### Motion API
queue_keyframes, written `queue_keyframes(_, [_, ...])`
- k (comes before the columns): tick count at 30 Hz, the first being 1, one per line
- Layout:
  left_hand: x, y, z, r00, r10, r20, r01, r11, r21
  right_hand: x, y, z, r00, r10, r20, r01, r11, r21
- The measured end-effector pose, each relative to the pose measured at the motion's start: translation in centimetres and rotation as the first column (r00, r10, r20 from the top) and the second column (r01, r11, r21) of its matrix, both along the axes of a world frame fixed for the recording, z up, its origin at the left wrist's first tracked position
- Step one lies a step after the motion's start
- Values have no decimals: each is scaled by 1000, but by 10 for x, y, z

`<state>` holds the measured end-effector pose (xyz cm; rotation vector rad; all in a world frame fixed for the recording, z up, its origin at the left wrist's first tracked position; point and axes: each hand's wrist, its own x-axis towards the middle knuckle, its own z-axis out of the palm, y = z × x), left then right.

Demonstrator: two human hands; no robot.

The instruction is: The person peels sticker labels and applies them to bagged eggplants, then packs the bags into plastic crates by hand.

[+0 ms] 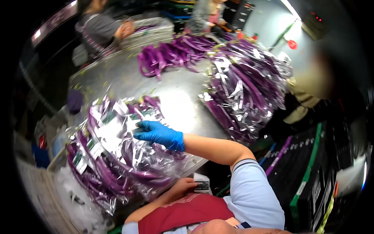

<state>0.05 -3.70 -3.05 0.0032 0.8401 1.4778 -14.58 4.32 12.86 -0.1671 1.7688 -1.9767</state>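
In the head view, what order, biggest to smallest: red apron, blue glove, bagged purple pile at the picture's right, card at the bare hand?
Largest first:
bagged purple pile
red apron
blue glove
card
Apparent size only; the apron's nearer the camera.

1. The right arm point(214, 148) reaches across the front of the body, bent at the elbow, its forearm bare below a short, pale-blue sleeve point(253, 195).
2. The right hand point(159, 134), gloved in blue, is held with its back upward, fingers pointing away to the left; how tightly they curl is unclear.
3. The left arm point(146, 208) bends inward, low and close to the torso.
4. The left hand point(182, 188) is bare, its fingers together and turned rightward.
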Motion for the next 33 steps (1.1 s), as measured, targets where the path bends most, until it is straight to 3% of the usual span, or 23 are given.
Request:
queue_keyframes(1, [1, -1, -1, 999, 4, 34, -4, 1000, 8, -7, 17, -14, 962, 27, -273, 8, 992, 124])
queue_keyframes(3, [1, -4, 2, 994, 46, 101, -48, 999, 17, -15, 76, -23, 741, -73, -667, 368, 875, 314])
queue_keyframes(4, [0, -3, 4, 993, 34, 109, -34, 999, -2, -22, 119, -14, 585, 61, -809, 619, 611, 493])
queue_keyframes(5, [0, -3, 1, 994, 27, 103, -26, 1000, -4, -23, 162, 8, 637, 39, -770, 690, 417, 592])
queue_keyframes(6, [0, -4, -3, 995, 19, 98, -19, 1000, -7, -36, 221, 7, 565, 0, -825, 790, 290, 540])
queue_keyframes(7, [-1, -2, -6, 996, 15, 93, -14, 1000, -8, -27, 253, 43, 479, 214, -851, 866, 44, 499])
queue_keyframes(8, [0, 0, -5, 993, 18, 119, -17, 1000, -10, -20, 280, 76, 623, -193, -758, 710, -265, 652])
queue_keyframes(9, [0, 1, -4, 991, 20, 129, -18, 1000, -13, -9, 337, 63, 445, 94, -890, 851, -355, 388])
queue_keyframes(11, [1, 3, -6, 989, 32, 147, -30, 999, -16, 12, 422, 45, 722, -125, -680, 560, -472, 681])
queue_keyframes(13, [2, 8, -13, 990, 10, 143, -7, 1000, -20, 30, 448, 43, 711, -221, -668, 596, -314, 739])
queue_keyframes(16, [0, 13, -16, 993, -7, 118, 9, 1000, -16, 27, 448, 53, 653, -34, -757, 694, -375, 615])
queue_keyframes(19, [1, 15, -6, 987, -28, 156, 27, 1000, 10, 29, 419, 89, 661, 28, -750, 730, -257, 633])
queue_keyframes(21, [1, 18, -1, 990, -21, 141, 20, 1000, 9, 34, 372, 132, 740, -146, -657, 660, -33, 751])
queue_keyframes(23, [0, 19, 14, 992, -11, 122, 10, 1000, 9, 18, 373, 129, 709, 77, -701, 705, -43, 708])
queue_keyframes(25, [-2, 19, 2, 998, -13, 56, 13, 1000, -5, 11, 338, 140, 684, 64, -727, 729, -42, 683])
queue_keyframes(26, [-1, 19, 0, 998, 3, 65, -4, 1000, 7, 11, 319, 142, 656, 22, -755, 750, 103, 654])
queue_keyframes(27, [0, 20, -1, 997, 23, 76, -24, 1000, 14, 9, 298, 142, 633, -33, -773, 755, 248, 608])
queue_keyframes(29, [1, 18, -6, 996, 25, 91, -30, 998, 53, 10, 247, 132, 637, -19, -771, 750, 249, 613])
queue_keyframes(30, [0, 18, 2, 995, 45, 86, -51, 996, 69, 16, 216, 124, 580, 111, -807, 774, 235, 588])
queue_keyframes(31, [0, 17, 10, 996, 53, 74, -59, 995, 86, 24, 180, 117, 647, 94, -757, 706, 303, 640])
queue_keyframes(33, [2, 16, 1, 996, 60, 61, -66, 992, 103, 3, 166, 48, 644, 173, -745, 646, 399, 651])
